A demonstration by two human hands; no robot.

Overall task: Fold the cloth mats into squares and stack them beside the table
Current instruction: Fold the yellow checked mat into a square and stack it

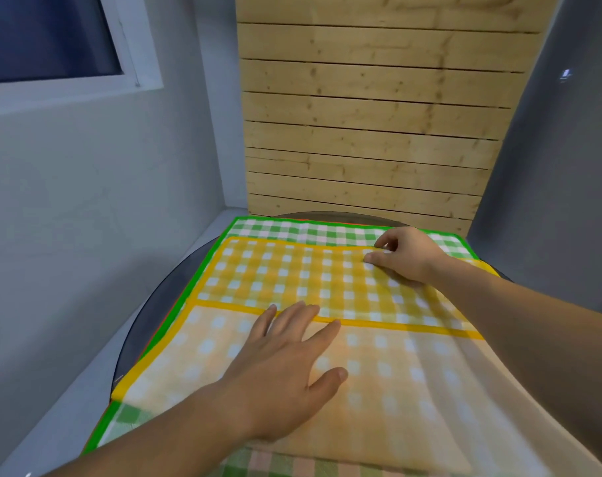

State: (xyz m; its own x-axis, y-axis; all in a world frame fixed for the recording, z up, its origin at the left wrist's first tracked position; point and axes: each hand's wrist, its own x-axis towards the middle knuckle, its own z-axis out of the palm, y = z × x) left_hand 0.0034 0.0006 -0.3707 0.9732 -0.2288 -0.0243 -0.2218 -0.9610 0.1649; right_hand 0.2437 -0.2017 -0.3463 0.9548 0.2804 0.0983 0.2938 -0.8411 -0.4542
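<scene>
A yellow checked cloth mat with a yellow border lies on top of a green checked mat on a round dark table. The yellow mat's far half is folded over toward me, its pale underside showing in the near half. My left hand lies flat with straight fingers on the pale part, fingertips at the yellow fold border. My right hand pinches the far edge of the yellow mat near its right corner.
A wall of pale wooden planks stands right behind the table. Grey walls close in on the left and right, with a window at the upper left. An orange edge of another cloth peeks out under the green mat at the left.
</scene>
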